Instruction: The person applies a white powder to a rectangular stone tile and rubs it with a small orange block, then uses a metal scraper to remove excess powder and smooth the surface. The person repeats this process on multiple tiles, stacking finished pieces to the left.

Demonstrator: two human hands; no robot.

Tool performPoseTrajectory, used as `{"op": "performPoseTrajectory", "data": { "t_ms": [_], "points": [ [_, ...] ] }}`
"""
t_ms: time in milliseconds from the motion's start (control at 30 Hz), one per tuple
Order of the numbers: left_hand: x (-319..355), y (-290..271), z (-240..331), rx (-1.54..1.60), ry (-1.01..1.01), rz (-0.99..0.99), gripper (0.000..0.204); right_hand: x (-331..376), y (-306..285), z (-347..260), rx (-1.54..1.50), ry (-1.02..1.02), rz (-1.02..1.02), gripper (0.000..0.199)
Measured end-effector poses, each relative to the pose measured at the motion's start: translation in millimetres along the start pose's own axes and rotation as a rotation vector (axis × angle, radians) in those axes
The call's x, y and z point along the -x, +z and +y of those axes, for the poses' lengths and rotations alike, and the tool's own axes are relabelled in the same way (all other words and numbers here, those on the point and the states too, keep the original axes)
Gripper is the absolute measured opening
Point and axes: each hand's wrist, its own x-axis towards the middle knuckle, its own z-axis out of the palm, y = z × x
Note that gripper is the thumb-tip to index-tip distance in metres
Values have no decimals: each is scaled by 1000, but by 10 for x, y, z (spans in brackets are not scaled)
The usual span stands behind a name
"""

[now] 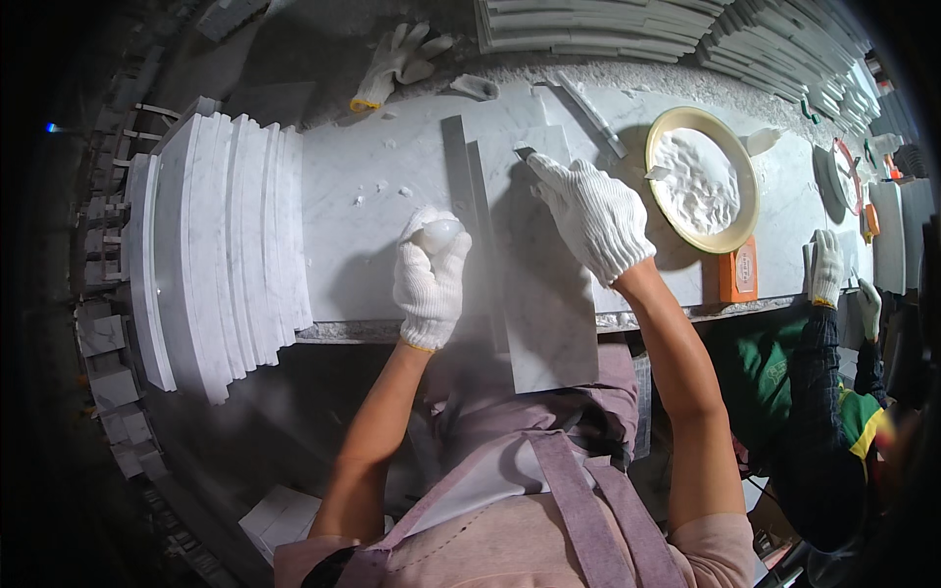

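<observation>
White knit gloves on hands [431, 279], pink apron

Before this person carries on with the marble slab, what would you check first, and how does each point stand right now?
1. Gloved left hand grips the small white lump: ok.
2. Right hand holds the dark-tipped tool on the slab: ok.
3. Slab fully supported: not ok, its near end overhangs the bench edge.
4. Bowl of white paste beside the right hand: ok.
5. Co-worker's gloved hands apart from the slab: ok.
6. Tool tip loaded: cannot tell.
</observation>
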Motion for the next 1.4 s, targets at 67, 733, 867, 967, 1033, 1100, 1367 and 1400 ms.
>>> {"op": "performPoseTrajectory", "data": {
  "t_ms": [67, 733, 867, 967, 1033, 1100, 1367, 1400],
  "points": [
    [-12, -40, 59, 3, -36, -15, 48, 77, -42, -2, 9, -5, -37, 39],
    [-982, 42, 319, -724, 461, -201, 47, 893, 297, -148, -442, 7, 296, 44],
    [-1039, 101, 326, -790, 583, -207, 50, 896, 313, -149, -429, 5, 312, 44],
    [-1062, 129, 344, -813, 652, -199, 52, 899, 319, -152, -444, 4, 326, 44],
    [-1076, 144, 359, -835, 667, -209, 53, 898, 321, -151, -460, 6, 329, 43],
    [-1090, 159, 374, -861, 665, -227, 53, 897, 325, -148, -445, 5, 320, 43],
    [-1106, 173, 440, -914, 777, -154, 53, 918, 348, -110, -471, 9, 226, 59],
    [-1105, 174, 449, -915, 779, -154, 53, 923, 349, -106, -469, 15, 219, 59]
  ]
}}
